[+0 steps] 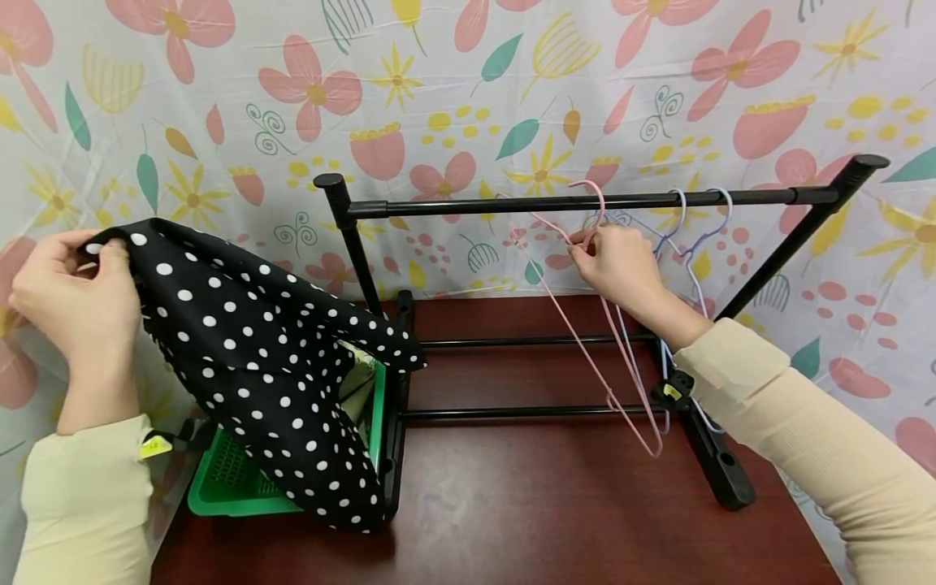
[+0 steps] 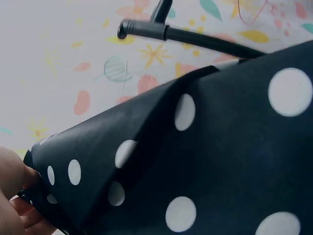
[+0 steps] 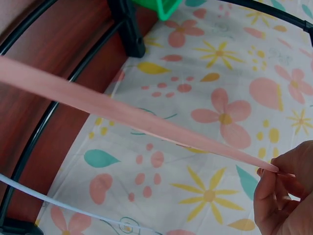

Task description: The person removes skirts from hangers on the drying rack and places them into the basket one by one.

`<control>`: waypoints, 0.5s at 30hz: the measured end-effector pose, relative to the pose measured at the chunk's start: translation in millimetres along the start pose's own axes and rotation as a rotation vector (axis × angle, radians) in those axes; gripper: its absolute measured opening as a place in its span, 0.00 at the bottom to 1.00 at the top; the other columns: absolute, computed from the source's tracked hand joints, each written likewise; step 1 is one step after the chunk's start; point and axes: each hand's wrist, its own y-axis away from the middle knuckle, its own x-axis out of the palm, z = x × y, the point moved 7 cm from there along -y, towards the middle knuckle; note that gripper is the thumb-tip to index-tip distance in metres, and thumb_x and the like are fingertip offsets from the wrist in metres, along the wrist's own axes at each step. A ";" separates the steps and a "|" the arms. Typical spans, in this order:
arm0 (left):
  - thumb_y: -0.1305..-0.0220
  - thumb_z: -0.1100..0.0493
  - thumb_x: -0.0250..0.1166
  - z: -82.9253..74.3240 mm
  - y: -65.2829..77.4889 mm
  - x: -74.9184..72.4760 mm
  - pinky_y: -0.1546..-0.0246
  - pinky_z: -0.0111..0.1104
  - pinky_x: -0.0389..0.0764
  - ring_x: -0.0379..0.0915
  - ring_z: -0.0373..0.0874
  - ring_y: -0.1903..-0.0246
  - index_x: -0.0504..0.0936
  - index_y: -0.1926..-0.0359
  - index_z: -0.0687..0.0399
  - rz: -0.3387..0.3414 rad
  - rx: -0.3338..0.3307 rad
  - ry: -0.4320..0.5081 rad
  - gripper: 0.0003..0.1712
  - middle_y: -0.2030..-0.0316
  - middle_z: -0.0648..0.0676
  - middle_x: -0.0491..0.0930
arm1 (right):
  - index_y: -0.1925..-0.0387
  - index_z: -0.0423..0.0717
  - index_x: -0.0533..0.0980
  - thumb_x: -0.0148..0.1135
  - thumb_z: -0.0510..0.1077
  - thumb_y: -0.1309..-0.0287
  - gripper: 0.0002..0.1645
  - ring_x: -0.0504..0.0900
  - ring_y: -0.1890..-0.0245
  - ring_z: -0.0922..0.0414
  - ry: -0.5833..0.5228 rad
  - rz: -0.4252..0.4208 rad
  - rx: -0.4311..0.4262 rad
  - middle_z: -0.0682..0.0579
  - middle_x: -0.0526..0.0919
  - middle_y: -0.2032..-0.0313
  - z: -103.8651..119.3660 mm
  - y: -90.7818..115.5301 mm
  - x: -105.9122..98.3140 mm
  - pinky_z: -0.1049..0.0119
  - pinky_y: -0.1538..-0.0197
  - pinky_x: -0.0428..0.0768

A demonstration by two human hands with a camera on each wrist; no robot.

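Observation:
My left hand point(image 1: 84, 292) pinches the upper corner of a black cloth with white polka dots point(image 1: 241, 341), which hangs down over the green basket. The same cloth point(image 2: 230, 147) fills much of the left wrist view, with the left hand point(image 2: 19, 196) at its edge. A pink hanger point(image 1: 570, 329) is at the rack's top bar, its hook level with the bar. My right hand point(image 1: 617, 264) pinches this hanger just below the hook. In the right wrist view, fingertips of the right hand point(image 3: 288, 191) grip the pink hanger point(image 3: 132, 115).
The black garment rack point(image 1: 468, 205) stands on a dark red-brown table point(image 1: 512, 504). Blue-lilac hangers point(image 1: 691, 252) hang toward the bar's right end. A green basket point(image 1: 234, 479) with light-coloured fabric inside stands at the left, partly behind the cloth. Floral fabric point(image 1: 439, 97) forms the backdrop.

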 end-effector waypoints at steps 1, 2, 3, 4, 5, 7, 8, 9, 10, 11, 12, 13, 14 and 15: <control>0.43 0.62 0.58 1.5 -3.1 -0.5 0.67 0.17 0.66 0.66 0.20 0.79 0.80 0.73 0.36 -0.006 -0.003 -0.007 0.12 0.82 0.27 0.70 | 0.82 0.42 0.80 0.57 0.42 0.47 0.13 0.75 0.81 0.48 -0.001 0.000 0.003 0.44 0.85 0.70 -0.4 -0.1 0.1 0.55 0.79 0.69; 0.43 0.62 0.58 3.0 -6.0 -0.4 0.68 0.16 0.66 0.66 0.20 0.79 0.80 0.74 0.36 -0.008 -0.013 -0.001 0.12 0.82 0.27 0.70 | 0.83 0.42 0.79 0.57 0.42 0.47 0.14 0.75 0.81 0.49 -0.002 -0.001 0.004 0.44 0.85 0.69 -0.8 -0.3 0.2 0.55 0.79 0.68; 0.44 0.62 0.58 4.6 -8.7 0.0 0.69 0.16 0.66 0.66 0.20 0.79 0.80 0.74 0.35 -0.008 -0.030 0.014 0.12 0.82 0.27 0.71 | 0.83 0.43 0.79 0.57 0.42 0.47 0.14 0.75 0.81 0.49 -0.004 -0.002 0.005 0.44 0.85 0.69 -1.0 -0.4 0.3 0.56 0.79 0.68; 0.44 0.62 0.59 5.5 -11.1 0.5 0.70 0.16 0.66 0.66 0.20 0.79 0.79 0.74 0.35 -0.011 -0.039 0.021 0.12 0.81 0.27 0.71 | 0.84 0.43 0.79 0.57 0.42 0.47 0.14 0.75 0.81 0.49 -0.003 -0.001 0.007 0.45 0.85 0.69 -1.4 -0.5 0.5 0.56 0.80 0.67; 0.43 0.62 0.59 5.9 -13.2 1.2 0.70 0.16 0.66 0.66 0.20 0.79 0.79 0.75 0.35 -0.013 -0.044 0.025 0.12 0.81 0.28 0.71 | 0.84 0.43 0.79 0.57 0.42 0.47 0.14 0.75 0.81 0.49 -0.004 -0.002 0.009 0.45 0.85 0.69 -1.8 -0.6 0.5 0.57 0.80 0.67; 0.43 0.62 0.59 5.6 -17.2 3.0 0.70 0.16 0.66 0.67 0.19 0.79 0.78 0.74 0.35 -0.012 -0.060 0.042 0.12 0.80 0.29 0.72 | 0.83 0.43 0.80 0.57 0.42 0.46 0.14 0.73 0.82 0.50 -0.002 0.001 0.010 0.45 0.85 0.69 -2.1 -0.5 0.6 0.58 0.81 0.66; 0.43 0.61 0.59 5.1 -19.2 4.2 0.70 0.16 0.66 0.67 0.19 0.79 0.78 0.74 0.34 -0.010 -0.071 0.049 0.12 0.79 0.29 0.72 | 0.82 0.43 0.80 0.57 0.42 0.46 0.13 0.72 0.83 0.50 -0.001 0.004 0.012 0.45 0.85 0.69 -2.4 -0.4 0.7 0.58 0.81 0.65; 0.42 0.61 0.59 4.0 -21.3 5.3 0.69 0.17 0.66 0.67 0.19 0.78 0.78 0.72 0.35 -0.007 -0.084 0.051 0.11 0.78 0.30 0.72 | 0.81 0.42 0.81 0.57 0.42 0.46 0.13 0.71 0.83 0.50 0.000 0.006 0.013 0.45 0.85 0.70 -2.7 -0.2 0.7 0.59 0.81 0.64; 0.41 0.60 0.59 2.6 -23.2 6.3 0.67 0.17 0.66 0.67 0.19 0.77 0.79 0.71 0.35 -0.006 -0.092 0.047 0.10 0.76 0.30 0.72 | 0.80 0.42 0.82 0.56 0.42 0.46 0.13 0.70 0.84 0.50 0.000 0.008 0.013 0.44 0.85 0.70 -3.0 0.0 0.8 0.60 0.82 0.63; 0.41 0.60 0.59 1.9 -25.6 7.7 0.66 0.17 0.67 0.67 0.19 0.75 0.79 0.69 0.36 -0.003 -0.103 0.047 0.09 0.75 0.31 0.72 | 0.79 0.42 0.82 0.57 0.42 0.46 0.13 0.70 0.84 0.51 0.001 0.010 0.012 0.44 0.85 0.71 -3.2 0.2 0.8 0.60 0.82 0.63; 0.40 0.59 0.59 0.9 -27.7 9.1 0.64 0.18 0.67 0.67 0.20 0.74 0.79 0.67 0.36 -0.003 -0.111 0.049 0.08 0.74 0.31 0.72 | 0.79 0.42 0.82 0.56 0.42 0.46 0.13 0.69 0.85 0.51 0.004 0.011 0.008 0.44 0.84 0.72 -3.4 0.4 0.9 0.61 0.82 0.63; 0.39 0.59 0.59 -0.3 -29.5 10.3 0.62 0.18 0.67 0.67 0.20 0.73 0.79 0.65 0.37 -0.003 -0.115 0.047 0.08 0.73 0.32 0.72 | 0.80 0.42 0.82 0.57 0.42 0.46 0.13 0.69 0.85 0.51 0.006 0.012 0.006 0.43 0.84 0.73 -3.7 0.7 1.0 0.61 0.82 0.63; 0.39 0.58 0.58 -1.3 -30.8 11.2 0.61 0.18 0.68 0.66 0.20 0.72 0.79 0.63 0.38 -0.004 -0.118 0.043 0.08 0.72 0.32 0.71 | 0.81 0.42 0.81 0.57 0.42 0.46 0.14 0.70 0.85 0.51 0.007 0.012 0.005 0.43 0.84 0.74 -4.0 1.0 1.1 0.61 0.82 0.63; 0.38 0.58 0.58 -2.0 -31.7 12.2 0.60 0.19 0.68 0.66 0.20 0.71 0.79 0.63 0.37 -0.007 -0.112 0.041 0.07 0.71 0.33 0.72 | 0.82 0.42 0.81 0.57 0.42 0.46 0.14 0.70 0.85 0.51 0.010 0.011 0.002 0.43 0.83 0.75 -4.3 1.2 1.3 0.61 0.82 0.63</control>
